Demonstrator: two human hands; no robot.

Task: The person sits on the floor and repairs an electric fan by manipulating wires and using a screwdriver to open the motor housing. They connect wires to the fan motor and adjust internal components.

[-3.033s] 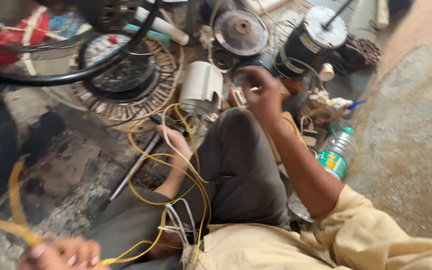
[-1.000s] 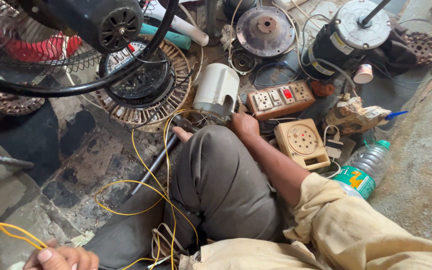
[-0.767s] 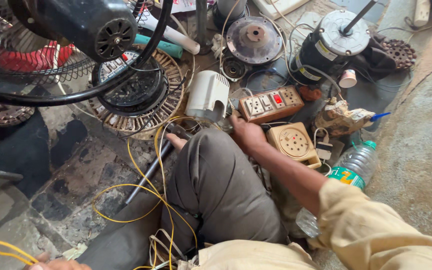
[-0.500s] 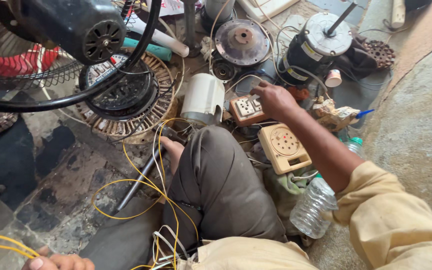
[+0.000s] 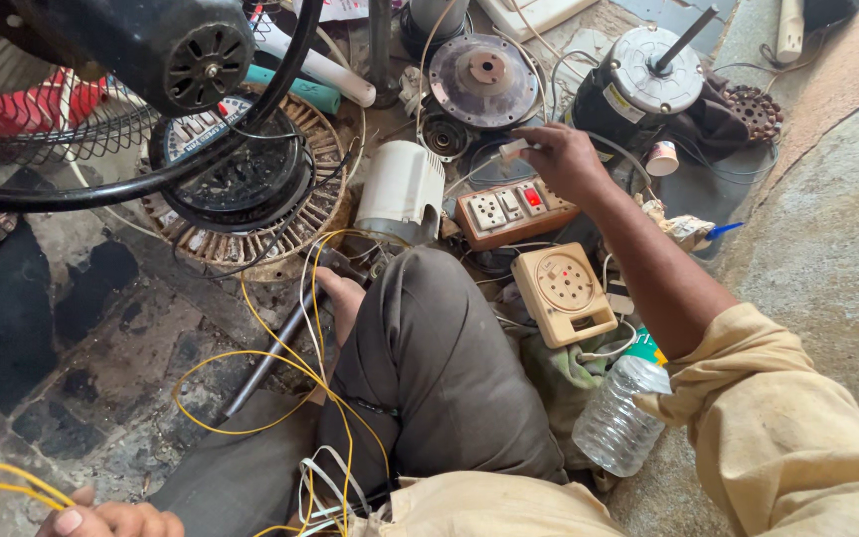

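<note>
While our right hand [image 5: 564,159] pinches a small white plug [image 5: 512,149] at upper centre of the frame, just above the orange socket board [image 5: 509,211], our left hand [image 5: 111,517], at the bottom left edge, grips yellow wire [image 5: 2,479]. A beige round-dial box [image 5: 564,291] and a clear plastic bottle [image 5: 618,413] lie lower right.

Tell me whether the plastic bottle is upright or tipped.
Tipped: the bottle leans, its neck up by the right forearm, base low by the knee.
</note>
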